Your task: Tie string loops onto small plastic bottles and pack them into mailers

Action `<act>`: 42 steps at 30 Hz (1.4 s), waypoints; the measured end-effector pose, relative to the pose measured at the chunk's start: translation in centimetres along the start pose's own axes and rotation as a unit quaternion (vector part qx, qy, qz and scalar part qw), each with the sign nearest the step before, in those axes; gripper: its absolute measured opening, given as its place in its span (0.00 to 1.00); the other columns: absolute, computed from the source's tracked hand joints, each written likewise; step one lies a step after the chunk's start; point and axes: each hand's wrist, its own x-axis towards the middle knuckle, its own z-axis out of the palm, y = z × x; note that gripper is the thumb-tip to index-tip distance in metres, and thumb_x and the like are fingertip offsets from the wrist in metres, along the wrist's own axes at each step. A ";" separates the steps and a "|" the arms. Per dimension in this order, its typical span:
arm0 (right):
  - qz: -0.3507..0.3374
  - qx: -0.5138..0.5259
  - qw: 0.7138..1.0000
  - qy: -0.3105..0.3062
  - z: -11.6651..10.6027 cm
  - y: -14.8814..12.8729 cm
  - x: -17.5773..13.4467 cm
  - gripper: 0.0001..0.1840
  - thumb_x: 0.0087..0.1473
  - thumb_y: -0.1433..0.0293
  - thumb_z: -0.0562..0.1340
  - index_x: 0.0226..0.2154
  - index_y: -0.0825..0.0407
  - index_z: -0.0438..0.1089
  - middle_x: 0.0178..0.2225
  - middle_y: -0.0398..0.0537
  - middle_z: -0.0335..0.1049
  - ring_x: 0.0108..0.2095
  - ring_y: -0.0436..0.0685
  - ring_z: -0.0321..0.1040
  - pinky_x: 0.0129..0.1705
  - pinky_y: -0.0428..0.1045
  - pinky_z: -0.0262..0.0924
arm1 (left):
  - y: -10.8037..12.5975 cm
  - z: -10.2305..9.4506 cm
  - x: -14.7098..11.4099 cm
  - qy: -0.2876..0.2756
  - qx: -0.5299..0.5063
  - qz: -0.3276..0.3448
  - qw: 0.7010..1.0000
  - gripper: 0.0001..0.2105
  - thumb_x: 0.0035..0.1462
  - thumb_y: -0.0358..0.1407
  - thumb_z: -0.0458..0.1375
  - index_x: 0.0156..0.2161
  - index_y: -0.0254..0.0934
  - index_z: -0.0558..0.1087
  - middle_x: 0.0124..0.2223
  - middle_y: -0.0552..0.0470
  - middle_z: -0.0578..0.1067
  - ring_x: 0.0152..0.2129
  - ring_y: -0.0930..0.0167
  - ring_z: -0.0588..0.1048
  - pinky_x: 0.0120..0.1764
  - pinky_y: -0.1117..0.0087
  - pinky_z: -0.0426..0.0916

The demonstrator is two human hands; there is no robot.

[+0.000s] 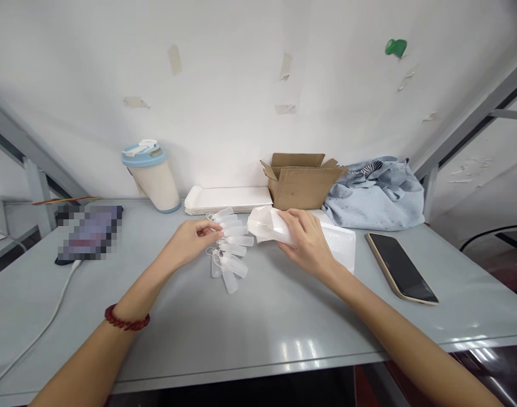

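A loose cluster of small translucent plastic bottles [233,265] with thin loops at their caps lies on the table. My left hand [194,240] is at the left side of this cluster, its thumb and fingertips pinched at the cap end of a small plastic bottle [235,230]. My right hand [307,240] is wrapped round a white bubble mailer [269,223], whose crumpled, opened-looking end points left toward the bottles. Beneath and beyond my right hand lies another white, textured piece [343,246]; whether it belongs to the same mailer I cannot tell.
A stack of white envelopes [228,198] lies by the wall, beside an open cardboard box [303,183] and a light blue cloth [377,198]. A blue-lidded cup [154,181] stands left. A phone [400,268] lies right; a blurred device [91,234] with a white cable [55,316] lies left.
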 end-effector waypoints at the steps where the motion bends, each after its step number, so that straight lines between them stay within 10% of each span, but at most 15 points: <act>1: 0.002 0.001 1.000 -0.002 0.0 0.0 0.0 0.28 0.48 0.74 0.58 0.54 0.55 0.58 0.46 0.60 0.62 0.45 0.65 0.60 0.45 0.60 0.57 | 0.1 0.1 0.0 0.001 -0.007 0.000 1.000 0.14 0.48 0.46 0.59 0.33 0.38 0.77 0.21 0.56 0.66 0.20 0.72 0.64 0.24 0.73 0.56; 9: 0.001 0.001 1.000 -0.011 0.1 0.1 -0.1 0.29 0.48 0.75 0.58 0.54 0.55 0.58 0.46 0.60 0.62 0.45 0.66 0.60 0.45 0.60 0.57 | 1.3 -0.8 -0.5 -0.047 -0.113 0.027 0.992 0.11 0.51 0.44 0.59 0.30 0.38 0.75 0.29 0.53 0.73 0.24 0.72 0.68 0.26 0.73 0.60; 23: -0.006 -0.008 0.999 -0.042 0.1 -0.2 -0.1 0.28 0.47 0.77 0.59 0.53 0.56 0.59 0.47 0.61 0.63 0.46 0.66 0.60 0.45 0.59 0.57 | 1.4 -1.5 -0.8 0.032 -0.217 0.072 0.973 0.08 0.52 0.41 0.61 0.29 0.38 0.73 0.30 0.53 0.69 0.25 0.73 0.63 0.30 0.72 0.61; 42: -0.073 0.035 0.996 -0.026 -0.5 -2.6 -0.3 0.27 0.51 0.77 0.56 0.55 0.57 0.56 0.46 0.61 0.63 0.46 0.65 0.60 0.44 0.59 0.58 | 3.2 3.1 -2.5 0.031 -0.082 0.144 0.986 0.07 0.55 0.39 0.58 0.31 0.39 0.76 0.30 0.52 0.75 0.27 0.71 0.67 0.30 0.71 0.61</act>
